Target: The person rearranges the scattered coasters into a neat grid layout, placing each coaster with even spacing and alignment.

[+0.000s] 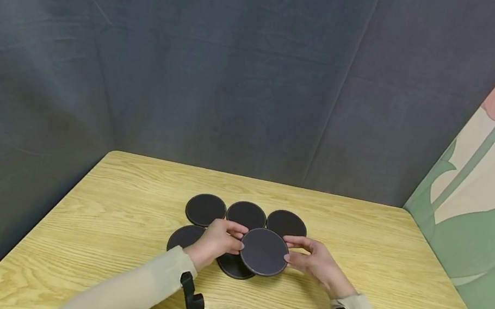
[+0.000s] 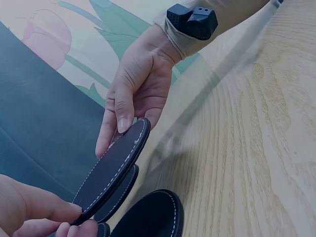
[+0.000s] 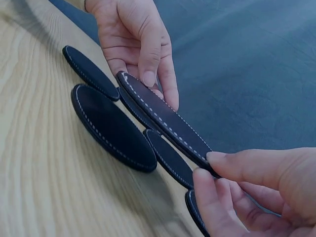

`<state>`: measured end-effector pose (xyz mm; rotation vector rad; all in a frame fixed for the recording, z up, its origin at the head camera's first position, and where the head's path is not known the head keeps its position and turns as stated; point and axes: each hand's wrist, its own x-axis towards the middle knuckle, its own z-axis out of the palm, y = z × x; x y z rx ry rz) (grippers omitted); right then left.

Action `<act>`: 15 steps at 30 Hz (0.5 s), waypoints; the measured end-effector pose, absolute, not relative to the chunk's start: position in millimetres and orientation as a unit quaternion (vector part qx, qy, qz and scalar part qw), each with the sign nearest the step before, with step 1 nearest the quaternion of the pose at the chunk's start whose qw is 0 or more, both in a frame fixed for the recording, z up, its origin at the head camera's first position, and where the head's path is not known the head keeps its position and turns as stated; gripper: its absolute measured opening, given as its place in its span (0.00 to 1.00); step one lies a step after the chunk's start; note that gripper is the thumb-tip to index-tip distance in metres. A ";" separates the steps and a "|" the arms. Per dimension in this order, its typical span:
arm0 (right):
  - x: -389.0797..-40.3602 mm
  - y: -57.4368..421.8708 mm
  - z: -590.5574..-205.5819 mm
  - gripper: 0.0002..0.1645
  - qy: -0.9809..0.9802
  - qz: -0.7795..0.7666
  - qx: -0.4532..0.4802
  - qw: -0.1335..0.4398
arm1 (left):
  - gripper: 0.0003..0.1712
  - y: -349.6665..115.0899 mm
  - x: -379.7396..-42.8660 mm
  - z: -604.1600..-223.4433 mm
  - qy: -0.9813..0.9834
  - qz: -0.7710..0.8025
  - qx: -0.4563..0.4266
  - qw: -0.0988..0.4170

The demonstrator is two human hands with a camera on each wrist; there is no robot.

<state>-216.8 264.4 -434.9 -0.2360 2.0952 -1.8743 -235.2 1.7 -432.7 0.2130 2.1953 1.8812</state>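
Observation:
A round black coaster (image 1: 264, 252) with pale edge stitching is held above the table between both hands. My left hand (image 1: 217, 240) pinches its left edge between thumb and fingers. On the opposite edge, my right hand (image 1: 315, 263) grips it, the thumb (image 2: 124, 118) showing on top in the left wrist view. Beneath and behind lie more black coasters: a back row with a left one (image 1: 205, 209), a middle one (image 1: 247, 214) and a right one (image 1: 287, 223). Nearer are a left coaster (image 1: 185, 237), partly behind my left hand, and another (image 1: 235, 267), partly covered by the held coaster.
The coasters lie on a light wood-grain table (image 1: 128, 211). A dark grey-blue cloth (image 1: 243, 65) hangs behind it and along the left. At the right stands a wall (image 1: 489, 219) painted with a pink tulip. Each wrist carries a small black device (image 1: 192, 297).

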 end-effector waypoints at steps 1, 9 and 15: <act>-216.4 265.6 -435.8 0.35 0.735 -0.654 -0.081 0.158 | 0.22 3.2 -235.3 -433.0 0.753 0.643 0.072 0.122; -213.4 274.5 -437.7 0.35 0.735 -0.657 -0.069 0.156 | 0.23 12.8 -235.0 -436.5 0.760 0.635 0.082 0.113; -213.6 279.5 -437.9 0.36 0.733 -0.659 -0.054 0.157 | 0.23 17.7 -233.2 -438.4 0.755 0.641 0.085 0.109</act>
